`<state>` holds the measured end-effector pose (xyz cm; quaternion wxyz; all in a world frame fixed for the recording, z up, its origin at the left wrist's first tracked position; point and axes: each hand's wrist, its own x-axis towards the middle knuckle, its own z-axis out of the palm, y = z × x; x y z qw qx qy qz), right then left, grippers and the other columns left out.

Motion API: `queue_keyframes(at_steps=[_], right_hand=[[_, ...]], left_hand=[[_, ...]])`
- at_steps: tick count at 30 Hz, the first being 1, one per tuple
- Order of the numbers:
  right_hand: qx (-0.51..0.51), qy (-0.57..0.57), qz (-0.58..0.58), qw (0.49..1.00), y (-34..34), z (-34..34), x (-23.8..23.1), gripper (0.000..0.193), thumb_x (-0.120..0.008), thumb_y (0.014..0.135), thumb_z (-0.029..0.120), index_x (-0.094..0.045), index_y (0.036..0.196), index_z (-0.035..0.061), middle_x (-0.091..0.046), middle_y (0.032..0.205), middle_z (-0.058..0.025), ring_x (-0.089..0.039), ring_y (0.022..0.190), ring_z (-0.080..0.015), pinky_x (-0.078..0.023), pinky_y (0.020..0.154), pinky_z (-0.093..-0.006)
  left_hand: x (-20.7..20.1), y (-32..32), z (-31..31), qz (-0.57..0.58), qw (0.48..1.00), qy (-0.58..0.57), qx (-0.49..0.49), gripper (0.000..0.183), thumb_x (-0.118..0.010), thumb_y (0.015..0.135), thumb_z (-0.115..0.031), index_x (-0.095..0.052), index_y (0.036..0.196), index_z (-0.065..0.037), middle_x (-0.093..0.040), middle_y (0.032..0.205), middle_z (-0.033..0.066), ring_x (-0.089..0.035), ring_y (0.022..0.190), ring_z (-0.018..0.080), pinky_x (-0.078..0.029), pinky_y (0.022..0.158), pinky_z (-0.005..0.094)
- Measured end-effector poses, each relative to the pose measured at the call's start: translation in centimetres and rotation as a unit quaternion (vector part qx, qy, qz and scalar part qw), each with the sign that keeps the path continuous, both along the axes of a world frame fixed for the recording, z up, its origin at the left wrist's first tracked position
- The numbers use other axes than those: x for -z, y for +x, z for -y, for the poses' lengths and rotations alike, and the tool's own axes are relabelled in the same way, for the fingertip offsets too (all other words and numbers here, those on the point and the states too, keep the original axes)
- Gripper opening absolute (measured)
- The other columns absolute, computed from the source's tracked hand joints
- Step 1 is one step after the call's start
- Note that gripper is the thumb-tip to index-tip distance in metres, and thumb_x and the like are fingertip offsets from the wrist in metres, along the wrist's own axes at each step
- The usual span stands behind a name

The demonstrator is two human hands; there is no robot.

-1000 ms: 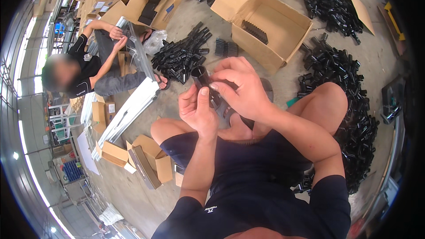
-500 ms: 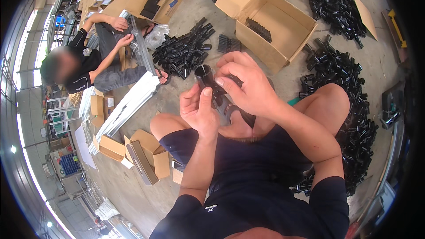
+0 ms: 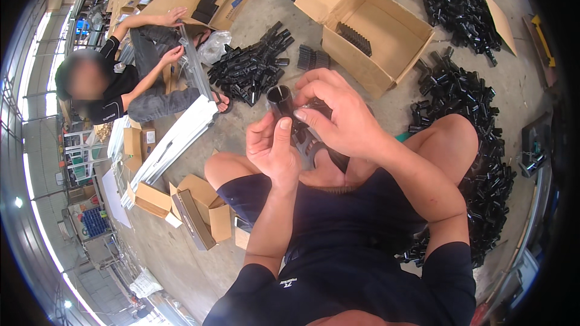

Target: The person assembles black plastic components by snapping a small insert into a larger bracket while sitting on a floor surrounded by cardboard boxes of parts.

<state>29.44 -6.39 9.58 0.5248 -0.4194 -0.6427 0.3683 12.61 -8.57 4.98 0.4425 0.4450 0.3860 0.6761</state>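
Between my hands is a black tubular fitting, its round open end tilted up and a slit showing in its wall. My left hand is closed around its lower part, thumb on the near side. On the other side my right hand is closed with bent fingers, its thumb tip against the fitting. A dark part of it shows between those right fingers; the rest is hidden. Both hands are above my crossed legs. Just beyond them stands a short row of black fittings on the floor.
An open cardboard box with a row of black pieces stands ahead. Loose black fittings are heaped ahead left and along my right. At left another person sits by long pale metal profiles. Small cartons lie near my left knee.
My hands and the fitting have barely moved; the fitting's open end has shifted slightly right. The other person's far hand has moved up and forward, its fingers now stretched out.
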Motion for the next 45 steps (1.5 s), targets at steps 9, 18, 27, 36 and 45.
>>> queue_keyframes(at_steps=[9, 18, 27, 36, 45], right_hand=[[-0.009, -0.021, -0.021, 1.000, -0.1, -0.1, 0.0, 0.012, -0.071, 0.087, 0.004, -0.065, 0.097, 0.0027, -0.062, 0.118, -0.0141, -0.060, 0.112, -0.0332, -0.048, 0.095, -0.0410], [-0.005, 0.023, 0.063, 0.998, 0.4, -0.2, 0.8, 0.015, -0.070, 0.086, 0.003, -0.064, 0.100, 0.0033, -0.061, 0.120, -0.0137, -0.059, 0.111, -0.0332, -0.048, 0.094, -0.0417], [-0.011, 0.031, 0.013, 0.999, -0.3, -0.3, 0.5, 0.015, -0.071, 0.085, 0.005, -0.065, 0.098, 0.0037, -0.062, 0.119, -0.0145, -0.059, 0.109, -0.0360, -0.048, 0.093, -0.0434], [0.012, 0.102, 0.015, 0.995, 0.0, -0.6, 1.4, 0.017, -0.071, 0.080, 0.004, -0.063, 0.095, 0.0061, -0.062, 0.114, -0.0123, -0.059, 0.107, -0.0347, -0.046, 0.092, -0.0444], [0.033, 0.066, 0.013, 0.997, 0.1, 0.1, 1.4, 0.010, -0.071, 0.084, 0.011, -0.065, 0.090, 0.0066, -0.062, 0.115, -0.0112, -0.057, 0.109, -0.0332, -0.044, 0.095, -0.0448]], left_hand=[[-0.3, 0.3, 0.1, 0.000, 1.000, 0.006, -0.012, 0.019, -0.062, 0.097, 0.007, -0.060, 0.115, 0.002, -0.072, 0.112, 0.0193, -0.070, 0.102, 0.0219, -0.057, 0.094, 0.0346], [-0.1, 0.4, 0.2, -0.004, 1.000, 0.018, -0.007, 0.020, -0.062, 0.096, 0.008, -0.060, 0.115, 0.002, -0.072, 0.112, 0.0195, -0.070, 0.103, 0.0219, -0.056, 0.095, 0.0344], [-0.4, -0.2, 0.3, -0.005, 1.000, 0.018, -0.013, 0.020, -0.062, 0.096, 0.008, -0.061, 0.115, 0.001, -0.072, 0.114, 0.0198, -0.070, 0.104, 0.0227, -0.056, 0.095, 0.0354], [-0.9, 0.6, 0.4, -0.001, 0.999, 0.036, -0.027, 0.020, -0.062, 0.095, 0.010, -0.060, 0.114, 0.004, -0.072, 0.110, 0.0195, -0.071, 0.099, 0.0204, -0.057, 0.092, 0.0329], [-0.6, 0.4, -0.1, -0.015, 0.999, 0.038, -0.002, 0.019, -0.064, 0.096, 0.005, -0.060, 0.114, 0.003, -0.072, 0.113, 0.0221, -0.070, 0.105, 0.0245, -0.055, 0.097, 0.0374]])
